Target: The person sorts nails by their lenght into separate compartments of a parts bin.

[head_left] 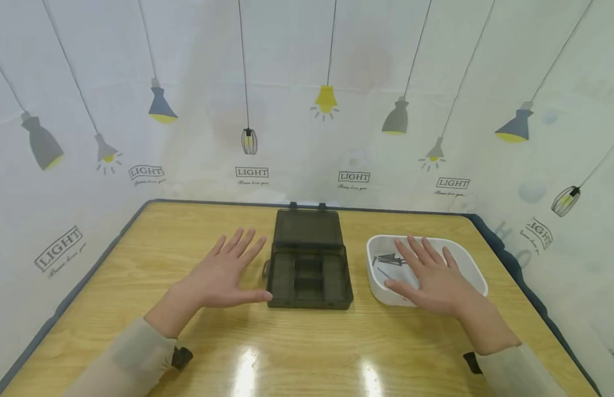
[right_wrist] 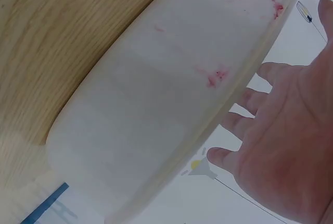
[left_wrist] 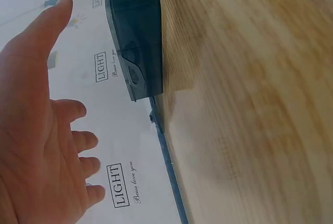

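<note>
The table (head_left: pixel 307 344) spreads in front of me, and the box (head_left: pixel 309 304) stands on it near the middle, lid (head_left: pixel 307 227) laid back away from me, so its long axis runs front to back. To its right, a small gap apart, sits the tub (head_left: pixel 469 267), its longer way running roughly left to right. My left hand (head_left: pixel 229 275) is held just left of the box, fingers and thumb spread, gripping nothing; in the head view the thumb tip meets the box's near left corner, though the left wrist view shows the hand apart from it. My right hand (head_left: pixel 438 284) is over the tub, fingers spread too, holding nothing; I cannot tell whether any fingertip touches the rim. The nails (head_left: pixel 390 259), or perhaps screws, lie inside the tub towards its left end, most of them bunched with their lengths roughly sideways, a thin one slanting nearer me. That puts them just left of my right fingers, on the side facing the box, so the right hand is plainly the nearer, with the box lying between them and my left hand
</note>
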`<state>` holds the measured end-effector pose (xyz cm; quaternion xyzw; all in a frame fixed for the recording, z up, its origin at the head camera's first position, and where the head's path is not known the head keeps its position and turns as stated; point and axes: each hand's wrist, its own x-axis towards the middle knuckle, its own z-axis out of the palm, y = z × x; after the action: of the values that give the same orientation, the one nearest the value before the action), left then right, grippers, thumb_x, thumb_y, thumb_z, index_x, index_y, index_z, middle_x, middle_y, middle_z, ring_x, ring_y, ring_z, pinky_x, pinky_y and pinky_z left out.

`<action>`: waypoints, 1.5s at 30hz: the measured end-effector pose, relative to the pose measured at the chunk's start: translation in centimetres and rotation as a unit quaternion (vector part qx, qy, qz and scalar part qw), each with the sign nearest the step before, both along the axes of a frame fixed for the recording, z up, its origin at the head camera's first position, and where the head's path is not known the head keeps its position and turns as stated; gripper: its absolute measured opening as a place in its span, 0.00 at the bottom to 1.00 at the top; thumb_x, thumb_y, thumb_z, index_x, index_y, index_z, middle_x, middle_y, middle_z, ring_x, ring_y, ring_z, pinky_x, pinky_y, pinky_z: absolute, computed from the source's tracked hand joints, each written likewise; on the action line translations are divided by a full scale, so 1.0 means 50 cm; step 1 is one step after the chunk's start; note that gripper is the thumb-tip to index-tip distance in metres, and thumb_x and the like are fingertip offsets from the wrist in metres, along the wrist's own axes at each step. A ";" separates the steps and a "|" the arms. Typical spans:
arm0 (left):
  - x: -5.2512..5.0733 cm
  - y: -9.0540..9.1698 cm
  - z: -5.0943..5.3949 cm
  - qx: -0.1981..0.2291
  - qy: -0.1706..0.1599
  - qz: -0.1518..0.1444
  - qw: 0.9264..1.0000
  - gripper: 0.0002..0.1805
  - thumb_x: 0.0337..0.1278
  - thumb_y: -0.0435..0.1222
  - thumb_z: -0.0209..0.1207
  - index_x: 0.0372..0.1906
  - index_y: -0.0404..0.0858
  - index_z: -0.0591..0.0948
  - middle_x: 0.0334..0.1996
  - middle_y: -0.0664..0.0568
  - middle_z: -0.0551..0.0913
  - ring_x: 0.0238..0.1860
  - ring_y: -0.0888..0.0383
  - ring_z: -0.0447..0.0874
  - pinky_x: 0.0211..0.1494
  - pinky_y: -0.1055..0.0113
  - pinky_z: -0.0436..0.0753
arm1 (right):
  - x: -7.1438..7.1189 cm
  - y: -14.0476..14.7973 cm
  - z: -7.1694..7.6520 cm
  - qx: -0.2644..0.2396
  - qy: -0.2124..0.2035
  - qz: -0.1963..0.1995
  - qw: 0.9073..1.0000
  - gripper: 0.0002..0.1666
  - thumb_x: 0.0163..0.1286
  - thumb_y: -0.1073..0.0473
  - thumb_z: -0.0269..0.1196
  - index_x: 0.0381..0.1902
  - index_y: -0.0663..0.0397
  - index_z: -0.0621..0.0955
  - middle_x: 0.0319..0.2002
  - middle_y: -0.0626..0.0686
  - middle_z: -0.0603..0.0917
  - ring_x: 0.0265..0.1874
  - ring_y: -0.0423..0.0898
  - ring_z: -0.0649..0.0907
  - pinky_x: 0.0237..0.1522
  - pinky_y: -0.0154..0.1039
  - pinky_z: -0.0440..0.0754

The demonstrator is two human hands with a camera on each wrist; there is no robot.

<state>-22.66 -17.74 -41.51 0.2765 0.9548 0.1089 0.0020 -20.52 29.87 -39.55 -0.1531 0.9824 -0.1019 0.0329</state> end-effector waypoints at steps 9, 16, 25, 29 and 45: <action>-0.033 -0.012 -0.033 0.077 -0.149 -0.038 0.985 0.63 0.67 0.73 0.62 0.92 0.47 0.48 0.90 0.44 0.54 0.89 0.34 0.51 0.89 0.30 0.49 | 0.004 0.010 -0.006 0.000 0.021 -0.001 1.000 0.56 0.81 0.23 0.53 0.92 0.46 0.52 0.90 0.65 0.52 0.87 0.71 0.55 0.82 0.80 0.46; -0.052 -0.008 -0.038 0.065 -0.175 -0.041 0.982 0.62 0.67 0.73 0.61 0.92 0.51 0.47 0.90 0.48 0.55 0.89 0.33 0.51 0.89 0.28 0.46 | -0.007 0.019 0.001 -0.007 0.022 -0.014 1.000 0.56 0.83 0.23 0.50 0.92 0.48 0.50 0.88 0.68 0.55 0.85 0.73 0.60 0.80 0.80 0.55; -0.054 -0.002 -0.033 0.056 -0.178 -0.011 0.982 0.62 0.62 0.76 0.62 0.92 0.56 0.51 0.88 0.47 0.62 0.87 0.32 0.58 0.89 0.30 0.49 | -0.043 0.051 -0.013 -0.081 -0.032 -0.035 0.996 0.51 0.89 0.28 0.43 0.90 0.58 0.54 0.85 0.73 0.61 0.81 0.77 0.65 0.78 0.76 0.66; -0.053 -0.002 -0.030 0.049 -0.175 -0.006 0.983 0.62 0.61 0.77 0.62 0.92 0.56 0.51 0.87 0.46 0.63 0.86 0.32 0.59 0.90 0.32 0.52 | -0.060 0.059 -0.025 -0.115 -0.049 -0.024 0.992 0.45 0.90 0.35 0.47 0.85 0.65 0.63 0.79 0.72 0.71 0.74 0.73 0.76 0.74 0.72 0.74; -0.056 0.005 -0.043 0.062 -0.178 0.001 0.982 0.62 0.58 0.78 0.64 0.91 0.59 0.53 0.86 0.41 0.66 0.83 0.32 0.67 0.81 0.31 0.70 | -0.124 0.029 -0.065 -0.232 -0.194 -0.012 0.953 0.18 0.78 0.54 0.72 0.58 0.58 0.85 0.41 0.54 0.86 0.37 0.47 0.81 0.39 0.38 0.81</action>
<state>-25.43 -17.52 -43.68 0.2511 0.9309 0.2155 0.1546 -26.72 31.30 -42.79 -0.1221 0.9084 -0.3547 0.1849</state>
